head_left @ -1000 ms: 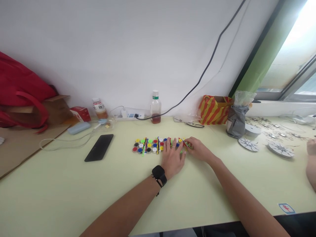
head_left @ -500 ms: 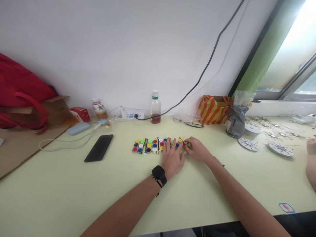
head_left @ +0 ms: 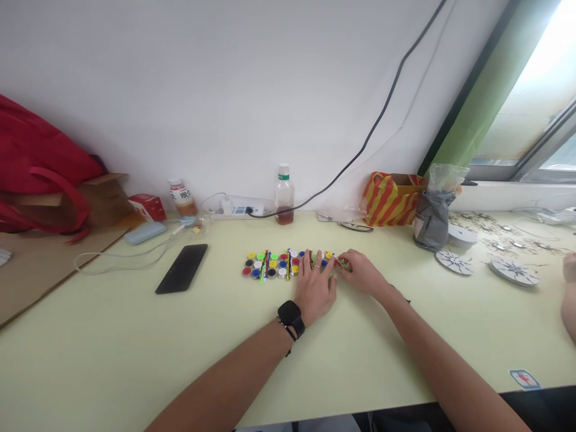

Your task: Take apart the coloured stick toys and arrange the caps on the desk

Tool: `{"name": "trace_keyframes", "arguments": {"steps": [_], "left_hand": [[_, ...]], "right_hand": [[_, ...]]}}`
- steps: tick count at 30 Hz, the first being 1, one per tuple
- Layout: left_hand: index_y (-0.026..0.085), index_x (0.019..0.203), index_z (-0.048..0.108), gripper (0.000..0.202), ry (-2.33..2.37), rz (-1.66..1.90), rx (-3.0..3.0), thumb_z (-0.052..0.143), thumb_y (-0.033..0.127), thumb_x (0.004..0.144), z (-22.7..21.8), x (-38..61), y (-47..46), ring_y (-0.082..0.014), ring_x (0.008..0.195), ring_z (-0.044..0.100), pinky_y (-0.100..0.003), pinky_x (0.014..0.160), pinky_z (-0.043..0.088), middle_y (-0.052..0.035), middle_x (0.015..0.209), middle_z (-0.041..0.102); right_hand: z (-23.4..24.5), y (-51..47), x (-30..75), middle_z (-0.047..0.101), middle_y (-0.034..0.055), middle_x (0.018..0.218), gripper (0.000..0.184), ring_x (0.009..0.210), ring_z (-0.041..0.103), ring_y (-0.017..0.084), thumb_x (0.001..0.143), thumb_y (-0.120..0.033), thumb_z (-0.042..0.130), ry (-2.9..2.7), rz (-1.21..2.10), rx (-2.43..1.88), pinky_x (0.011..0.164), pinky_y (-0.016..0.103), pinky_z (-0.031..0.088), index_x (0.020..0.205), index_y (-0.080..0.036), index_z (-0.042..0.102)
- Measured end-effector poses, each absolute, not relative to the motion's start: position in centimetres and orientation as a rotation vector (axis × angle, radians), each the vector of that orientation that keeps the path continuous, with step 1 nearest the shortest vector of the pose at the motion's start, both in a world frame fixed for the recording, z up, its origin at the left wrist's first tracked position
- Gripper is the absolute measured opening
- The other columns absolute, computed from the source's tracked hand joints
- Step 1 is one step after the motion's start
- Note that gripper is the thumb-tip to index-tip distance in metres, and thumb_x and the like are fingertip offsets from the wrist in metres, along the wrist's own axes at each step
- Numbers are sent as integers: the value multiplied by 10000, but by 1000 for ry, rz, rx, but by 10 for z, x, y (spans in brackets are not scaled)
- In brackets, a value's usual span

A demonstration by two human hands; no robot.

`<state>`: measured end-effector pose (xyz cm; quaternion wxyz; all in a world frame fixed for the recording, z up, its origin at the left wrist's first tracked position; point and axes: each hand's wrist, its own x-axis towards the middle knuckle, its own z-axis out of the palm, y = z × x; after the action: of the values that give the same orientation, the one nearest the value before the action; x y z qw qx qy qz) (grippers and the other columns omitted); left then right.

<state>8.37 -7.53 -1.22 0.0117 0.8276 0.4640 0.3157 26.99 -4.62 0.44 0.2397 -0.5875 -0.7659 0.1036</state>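
Your left hand (head_left: 316, 287) lies palm down on the right part of a block of caps (head_left: 269, 264) near the middle of the worktop (head_left: 135, 336). Its fingers (head_left: 308, 262) are released and stretched flat, pressing on the caps and gripping nothing. A ring sits on one of them, and a black watch (head_left: 290, 315) is on that wrist.

Your right hand (head_left: 362, 274) rests on the worktop just beside the left, at the right end of the block. Its fingers are curled in and pinched on a thin green stick (head_left: 343, 264) that lies against the last caps. How far the stick runs under your hands is hidden.

The caps are small round pieces in red, blue, yellow, green, black and white, set in tight rows. A few other coloured sticks stand across the rows in the uncovered left half.

A black phone (head_left: 182, 268) lies face down well to the left of the caps. Along the wall behind stand a small bottle (head_left: 182, 197), a power strip (head_left: 238, 208) and a clear bottle (head_left: 284, 195) with a little dark liquid. A black cable (head_left: 373, 129) climbs the wall from the strip. Glasses (head_left: 355, 226) lie beside a striped bag (head_left: 392, 198), with a grey bag (head_left: 432, 217) next to it and white discs (head_left: 454, 263) nearby. A red bag (head_left: 40, 168) sits far left. Another person's hand (head_left: 567, 288) shows at the right edge.
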Motion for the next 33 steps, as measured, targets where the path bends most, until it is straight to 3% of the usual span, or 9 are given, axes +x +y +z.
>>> {"name": "trace_keyframes", "arguments": {"steps": [5, 7, 11, 13, 16, 21, 28, 33], "left_hand": [[217, 1584, 367, 614, 1578, 876, 2588, 487, 283, 986, -7, 84, -78, -412, 1530, 270, -630, 1219, 272, -169, 1571, 461], [187, 1594, 339, 625, 1596, 839, 2590, 469, 277, 990, -6, 85, -79, -405, 1540, 257, -617, 1225, 269, -183, 1563, 469], [155, 1593, 327, 621, 1580, 811, 2605, 443, 252, 990, -7, 85, -79, -385, 1562, 220, -595, 1236, 265, -187, 1540, 497], [158, 1588, 332, 615, 1569, 809, 2612, 435, 235, 986, -8, 85, -78, -378, 1569, 207, -597, 1237, 263, -180, 1535, 506], [179, 1573, 358, 595, 1544, 840, 2613, 439, 225, 985, -10, 85, -77, -369, 1573, 201, -606, 1241, 254, -160, 1559, 489], [164, 1542, 409, 568, 1478, 996, 2594, 477, 360, 1012, -1, 86, -79, -402, 1556, 205, -629, 1232, 256, -156, 1584, 459], [237, 1326, 588, 359, 1167, 1115, 2621, 569, 328, 979, 18, 89, -88, -341, 1321, 495, -568, 1144, 364, -72, 1341, 667], [224, 1331, 565, 362, 1060, 1161, 2567, 571, 344, 989, 23, 88, -89, -301, 1190, 574, -504, 1043, 447, -86, 1290, 673]], "right_hand": [[24, -49, 286, 706, 89, 941, 212, 755, 632, 196, 886, -283, 602, -2062, 321, -1629, 707, 310, 461, 1038, -178, 704], [39, -52, 310, 724, 76, 893, 245, 765, 647, 207, 908, -416, 604, -2077, 384, -1677, 707, 314, 466, 938, -201, 718], [56, -62, 363, 743, 69, 885, 390, 771, 662, 224, 766, -607, 737, -2100, 606, -1902, 661, 315, 467, 810, -220, 713], [54, -65, 379, 743, 65, 835, 377, 729, 665, 225, 689, -568, 804, -2125, 924, -1996, 616, 308, 457, 780, -215, 709], [45, -64, 383, 726, 63, 749, 322, 661, 650, 211, 684, -498, 802, -2114, 1212, -1994, 571, 298, 430, 722, -199, 688], [38, -51, 372, 732, 62, 757, 332, 649, 623, 191, 727, -522, 764, -2021, 1076, -1933, 558, 289, 411, 753, -197, 706], [43, -51, 361, 728, 83, 674, 422, 609, 643, 198, 737, -590, 771, -1909, 977, -1905, 543, 294, 440, 674, -194, 637], [66, -62, 333, 750, 77, 722, 425, 669, 694, 208, 763, -585, 790, -1818, 1188, -1507, 607, 304, 509, 738, -203, 606]]}}
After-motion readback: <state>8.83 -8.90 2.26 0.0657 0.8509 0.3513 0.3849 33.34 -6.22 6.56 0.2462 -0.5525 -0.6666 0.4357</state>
